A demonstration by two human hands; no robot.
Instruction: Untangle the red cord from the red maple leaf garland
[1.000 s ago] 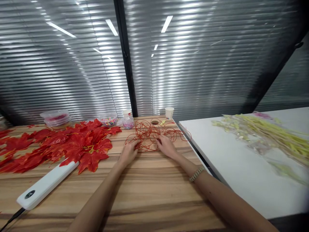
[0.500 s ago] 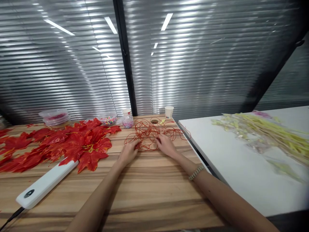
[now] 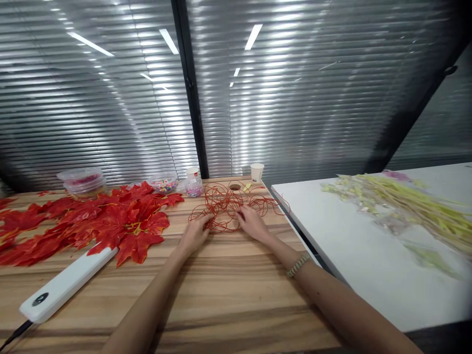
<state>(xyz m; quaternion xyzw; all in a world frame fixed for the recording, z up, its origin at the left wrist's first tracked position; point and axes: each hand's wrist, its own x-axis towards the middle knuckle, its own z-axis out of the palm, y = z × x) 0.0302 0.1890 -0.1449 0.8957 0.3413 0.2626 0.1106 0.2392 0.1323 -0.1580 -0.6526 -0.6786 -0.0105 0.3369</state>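
A loose tangle of thin red cord (image 3: 223,199) lies spread in loops over the far middle of the wooden table (image 3: 228,285). At the tangle's near left edge, my left hand (image 3: 195,232) has its fingers closed on the cord. My right hand (image 3: 251,221) pinches the cord at the near right side, with a beaded bracelet (image 3: 298,265) on that wrist. The gap between my hands is about a hand's width, and loops of cord run across it. Exactly which strands the fingertips hold is too small to make out.
Red artificial maple leaves (image 3: 114,221) cover the left, partly over a white device (image 3: 66,285) with a black cable. Behind stand plastic tubs (image 3: 83,182), bead containers (image 3: 193,187) and a paper cup (image 3: 257,172). A white table (image 3: 332,236) on the right bears yellow stems (image 3: 409,199).
The view has shifted slightly. Both hands stay at the red cord in nearly the same place, with only tiny finger movement.
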